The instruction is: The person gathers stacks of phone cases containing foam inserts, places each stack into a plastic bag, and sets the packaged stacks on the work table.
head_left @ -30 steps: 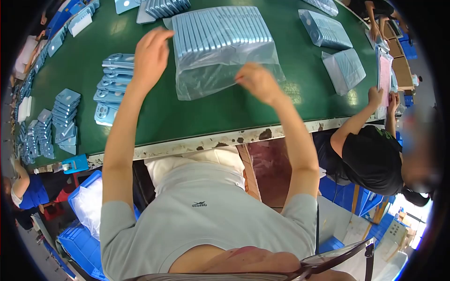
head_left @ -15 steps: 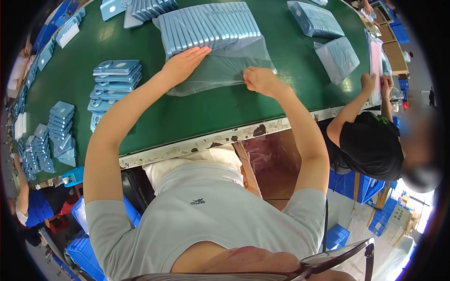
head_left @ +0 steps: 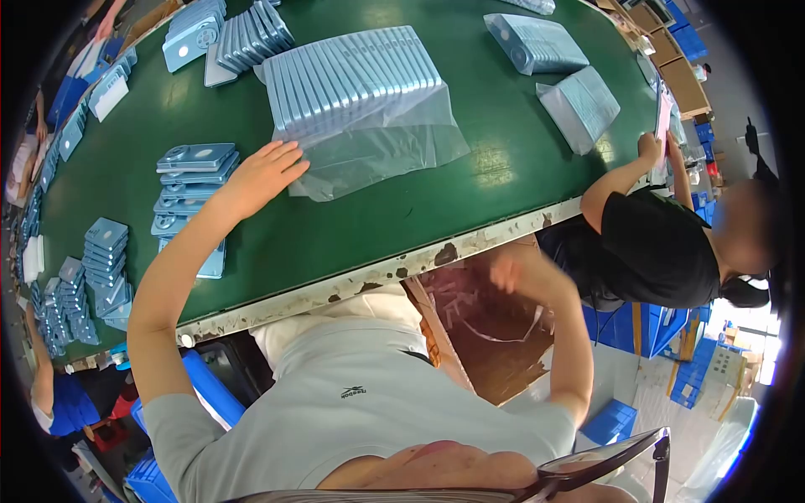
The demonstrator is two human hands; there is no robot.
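A clear plastic bag [head_left: 381, 155] lies on the green table, its loose end toward me. Inside it stands a long row of light blue, flat panels [head_left: 352, 80], packed on edge. My left hand [head_left: 264, 176] is open, palm down, its outstretched fingertips beside the bag's near left corner. Motion smears my right hand [head_left: 528, 272], which hangs past the table's front edge above an open cardboard box [head_left: 503, 335] with pale strips in it; its fingers are not clear. Close to my left forearm rises a stack of similar blue panels [head_left: 194, 159].
Two bagged bundles [head_left: 579, 109] lie at the right. More rows of blue panels [head_left: 251, 42] stand at the back left, with several stacks [head_left: 105, 251] at the far left. A co-worker in black [head_left: 658, 256] stands at the table on my right. Blue crates [head_left: 612, 419] are on the floor.
My right hand has let go of the bag's loose end and moved down and right, off the table. My left hand has slid left off the panels toward the bag's corner.
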